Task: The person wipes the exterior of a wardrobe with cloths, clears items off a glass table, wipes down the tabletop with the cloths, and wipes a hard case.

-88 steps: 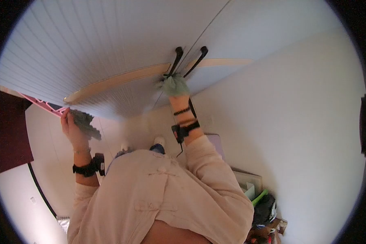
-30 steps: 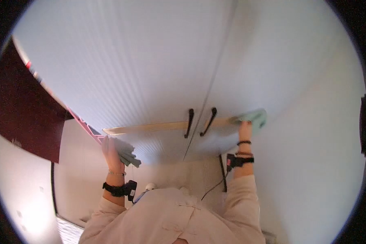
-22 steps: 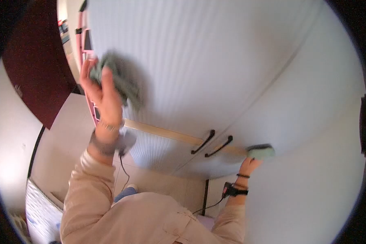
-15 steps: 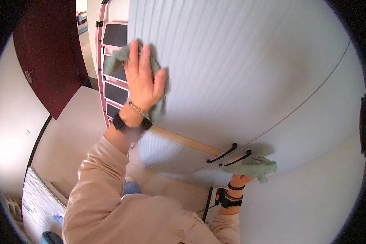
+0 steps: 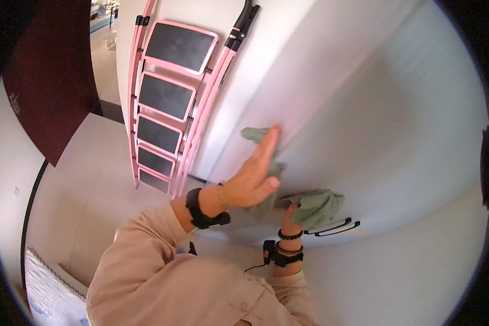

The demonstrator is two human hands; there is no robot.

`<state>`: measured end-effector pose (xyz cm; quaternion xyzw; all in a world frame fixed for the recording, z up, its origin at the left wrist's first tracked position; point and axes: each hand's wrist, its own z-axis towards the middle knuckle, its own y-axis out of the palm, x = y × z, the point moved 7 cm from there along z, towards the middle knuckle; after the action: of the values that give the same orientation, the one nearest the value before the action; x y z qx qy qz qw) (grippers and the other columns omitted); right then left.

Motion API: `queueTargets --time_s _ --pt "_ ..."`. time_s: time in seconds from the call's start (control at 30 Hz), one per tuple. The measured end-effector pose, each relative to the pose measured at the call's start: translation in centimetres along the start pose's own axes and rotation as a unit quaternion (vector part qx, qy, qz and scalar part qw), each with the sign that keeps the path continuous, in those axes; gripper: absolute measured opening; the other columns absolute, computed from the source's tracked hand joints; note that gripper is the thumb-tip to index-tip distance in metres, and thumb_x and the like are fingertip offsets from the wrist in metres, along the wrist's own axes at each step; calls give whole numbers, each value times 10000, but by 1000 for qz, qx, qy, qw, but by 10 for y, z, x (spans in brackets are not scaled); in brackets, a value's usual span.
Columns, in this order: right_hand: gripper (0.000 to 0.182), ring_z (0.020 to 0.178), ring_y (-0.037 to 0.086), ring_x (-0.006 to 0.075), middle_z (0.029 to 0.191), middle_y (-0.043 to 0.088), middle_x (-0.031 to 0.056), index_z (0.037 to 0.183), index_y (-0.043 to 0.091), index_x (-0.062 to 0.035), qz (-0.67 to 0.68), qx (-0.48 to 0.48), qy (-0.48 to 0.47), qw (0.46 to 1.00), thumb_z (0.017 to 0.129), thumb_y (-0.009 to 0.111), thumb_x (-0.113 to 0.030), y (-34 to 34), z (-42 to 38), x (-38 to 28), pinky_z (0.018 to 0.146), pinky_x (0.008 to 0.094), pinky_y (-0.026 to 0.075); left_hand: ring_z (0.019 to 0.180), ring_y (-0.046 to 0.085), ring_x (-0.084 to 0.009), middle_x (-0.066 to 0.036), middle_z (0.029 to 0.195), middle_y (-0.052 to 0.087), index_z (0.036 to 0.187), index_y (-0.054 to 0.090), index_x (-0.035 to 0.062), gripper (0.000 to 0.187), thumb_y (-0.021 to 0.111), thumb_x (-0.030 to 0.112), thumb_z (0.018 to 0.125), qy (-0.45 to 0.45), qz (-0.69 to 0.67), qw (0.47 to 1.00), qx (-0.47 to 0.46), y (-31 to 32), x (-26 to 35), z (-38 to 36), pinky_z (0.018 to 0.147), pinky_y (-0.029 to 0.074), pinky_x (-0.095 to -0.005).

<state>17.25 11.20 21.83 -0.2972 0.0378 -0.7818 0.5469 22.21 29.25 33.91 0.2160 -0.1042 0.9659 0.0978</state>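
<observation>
My left hand (image 5: pixel 250 182) presses a green cloth (image 5: pixel 255 134) against the pale cabinet (image 5: pixel 396 141). Its fingers are stretched out straight, and parts of the cloth stick out beyond and below them. Lower and to the right, my right hand (image 5: pixel 289 214) has a second green cloth (image 5: pixel 318 209) bunched in it, close to the cabinet front. That cloth hides most of the fingers. Just right of it are two black door handles (image 5: pixel 337 227), side by side. Black straps and bracelets circle both wrists.
A folded pink stepladder (image 5: pixel 165 95) with dark treads leans upright against the wall left of the cabinet. Further left are a dark red door (image 5: pixel 49 81) and light floor tiles (image 5: pixel 81 179). A quilted, patterned piece (image 5: pixel 51 288) stands at the lower left.
My left hand has moved down and right across the cabinet with its cloth. My right hand's cloth now sits left of the handles. The view has shifted, showing more of the stepladder.
</observation>
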Motion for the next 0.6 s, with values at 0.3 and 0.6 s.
queueTargets --time_s 0.3,0.6 --pt "127 833 514 278 869 545 147 888 551 40 41 -72 30 996 779 539 -22 10 -8 -15 761 377 414 1309 44 -283 -191 1410 31 1343 25 -19 754 299 502 871 -189 -154 970 -12 43 -180 -80 1049 70 -349" --pt "114 791 515 280 834 540 143 887 537 37 46 -75 13 996 788 522 -19 17 -9 -19 715 373 424 1303 45 -332 -214 1404 43 1348 77 -6 847 351 590 813 -59 -129 989 -39 12 -56 -8 1039 97 -391"
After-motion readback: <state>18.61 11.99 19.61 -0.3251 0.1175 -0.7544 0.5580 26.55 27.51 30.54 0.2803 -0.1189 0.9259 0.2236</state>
